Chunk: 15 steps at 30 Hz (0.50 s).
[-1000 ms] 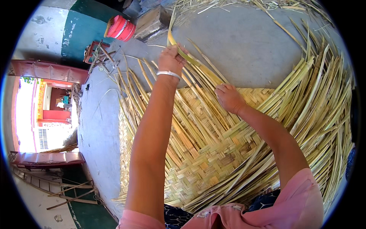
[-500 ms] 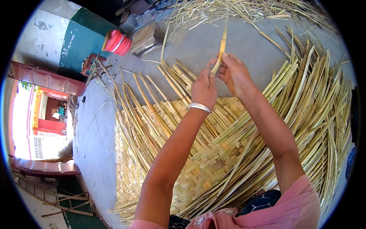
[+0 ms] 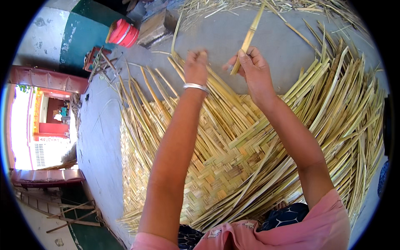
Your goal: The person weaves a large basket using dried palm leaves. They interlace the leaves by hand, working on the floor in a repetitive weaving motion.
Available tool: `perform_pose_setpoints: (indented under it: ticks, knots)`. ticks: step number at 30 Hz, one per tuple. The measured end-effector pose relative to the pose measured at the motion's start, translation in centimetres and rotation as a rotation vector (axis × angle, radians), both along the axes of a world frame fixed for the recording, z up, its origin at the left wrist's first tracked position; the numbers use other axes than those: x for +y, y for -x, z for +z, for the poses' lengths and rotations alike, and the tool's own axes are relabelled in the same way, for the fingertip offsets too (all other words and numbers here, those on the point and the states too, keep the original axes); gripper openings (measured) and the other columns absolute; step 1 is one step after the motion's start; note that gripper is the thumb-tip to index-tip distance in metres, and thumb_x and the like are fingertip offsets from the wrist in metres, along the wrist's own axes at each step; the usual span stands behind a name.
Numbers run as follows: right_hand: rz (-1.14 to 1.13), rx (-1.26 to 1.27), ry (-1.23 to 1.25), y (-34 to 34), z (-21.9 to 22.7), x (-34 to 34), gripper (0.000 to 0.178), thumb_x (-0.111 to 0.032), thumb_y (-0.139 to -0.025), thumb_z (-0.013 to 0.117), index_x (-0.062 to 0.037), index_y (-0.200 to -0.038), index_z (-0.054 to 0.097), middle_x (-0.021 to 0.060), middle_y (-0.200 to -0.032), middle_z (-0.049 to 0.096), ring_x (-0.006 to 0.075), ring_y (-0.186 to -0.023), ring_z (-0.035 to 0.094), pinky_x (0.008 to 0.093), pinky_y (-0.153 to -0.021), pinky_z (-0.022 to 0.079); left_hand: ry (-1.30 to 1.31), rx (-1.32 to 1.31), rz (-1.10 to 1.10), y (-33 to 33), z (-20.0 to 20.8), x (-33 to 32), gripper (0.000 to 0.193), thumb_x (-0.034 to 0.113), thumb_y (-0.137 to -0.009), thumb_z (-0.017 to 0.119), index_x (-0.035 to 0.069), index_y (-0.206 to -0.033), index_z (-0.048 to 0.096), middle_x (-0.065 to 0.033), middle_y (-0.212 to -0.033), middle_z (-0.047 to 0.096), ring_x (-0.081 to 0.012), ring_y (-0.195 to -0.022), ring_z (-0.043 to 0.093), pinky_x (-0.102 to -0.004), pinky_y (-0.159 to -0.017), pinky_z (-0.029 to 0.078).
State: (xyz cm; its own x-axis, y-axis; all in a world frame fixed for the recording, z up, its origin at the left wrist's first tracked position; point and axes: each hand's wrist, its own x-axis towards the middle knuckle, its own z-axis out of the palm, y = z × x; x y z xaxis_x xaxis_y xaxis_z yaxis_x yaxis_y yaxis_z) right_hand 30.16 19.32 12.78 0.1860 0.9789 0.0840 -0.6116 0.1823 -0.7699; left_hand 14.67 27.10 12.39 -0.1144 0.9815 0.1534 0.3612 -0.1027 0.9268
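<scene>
A yellow split reed strip (image 3: 251,33) with a joint line across it is pinched between the thumb and fingers of my right hand (image 3: 257,75). It slants up and away above the floor. My left hand (image 3: 196,68), a silver bangle at its wrist, is apart from the strip, over the far ends of several reeds. Motion smears its fingers, so its grip does not show. Under my arms lies a woven reed mat (image 3: 223,181) in a slanting pattern. Loose unwoven strips (image 3: 333,112) fan out from its right side, and more stick out past its far edge.
Scattered reed scraps (image 3: 233,6) lie along the far floor. A red bucket (image 3: 125,33) and a wooden block (image 3: 157,28) stand at the far left, near a small wooden stool (image 3: 98,60). At left is a bright open doorway (image 3: 41,133); a wooden frame (image 3: 75,216) leans below it.
My left hand has come off the strip and moved left. My right hand keeps hold of the strip, shifted slightly right. The whole view has shifted a little.
</scene>
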Motion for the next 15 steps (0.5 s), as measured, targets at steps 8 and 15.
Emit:
perform_pose_setpoints:
  ticks: [8,15]
  knots:
    - [-0.070,-1.119,0.263,0.8,-17.3,0.4,0.019,-0.017,-0.087,0.054,0.0019,-0.086,0.054,0.0184,-0.083,0.059,0.0361,-0.077,0.056,0.0433,-0.070,0.043,0.097,1.722,-0.587,9.6,-8.5,5.1,0.028,0.019,-0.085,0.052,0.010,-0.110,0.062,0.0009,-0.118,0.058,-0.0196,-0.115,0.049,-0.0276,-0.097,0.041]
    - [-0.215,-1.329,0.075,3.6,-18.7,-0.5,0.021,-0.017,-0.088,0.052,0.0017,-0.078,0.049,0.0213,-0.083,0.054,0.0404,-0.084,0.049,0.0485,-0.075,0.038,0.615,0.704,-0.002,11.3,-17.9,6.9,0.028,0.017,-0.077,0.062,-0.003,-0.096,0.066,-0.0220,-0.099,0.065,-0.0333,-0.089,0.064,-0.0389,-0.076,0.051]
